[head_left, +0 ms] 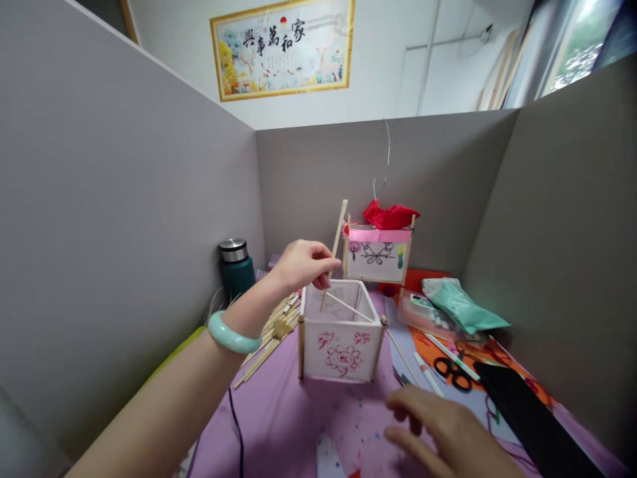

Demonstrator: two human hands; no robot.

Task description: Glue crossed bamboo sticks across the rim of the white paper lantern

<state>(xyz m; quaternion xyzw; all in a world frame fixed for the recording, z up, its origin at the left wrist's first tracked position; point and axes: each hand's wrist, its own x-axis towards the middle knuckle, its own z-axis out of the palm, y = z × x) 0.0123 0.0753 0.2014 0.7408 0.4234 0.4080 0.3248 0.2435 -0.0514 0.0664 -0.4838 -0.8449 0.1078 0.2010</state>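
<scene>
My left hand [309, 262], with a pale green bangle [233, 334] on the wrist, pinches a wooden stick [339, 229]. The stick leans slightly, its lower end within the open top of a white square paper lantern [343, 355]. Red flowers are drawn on the lantern's front panel, and wooden sticks run along its corners. Across its opening lies a thin pale rod [351, 307]. At the lower right, my right hand [438, 425] hovers over the table with fingers apart, holding nothing. It is close to the lantern's front right but apart from it.
Behind stands a second lantern [378, 259] topped with red cloth [391, 216]. A dark green bottle [235, 269] and a bundle of wooden sticks [263, 348] are left. On the right lie black scissors [452, 373], a mint-green packet [468, 305] and a long black object [532, 418]. Grey partitions enclose the table.
</scene>
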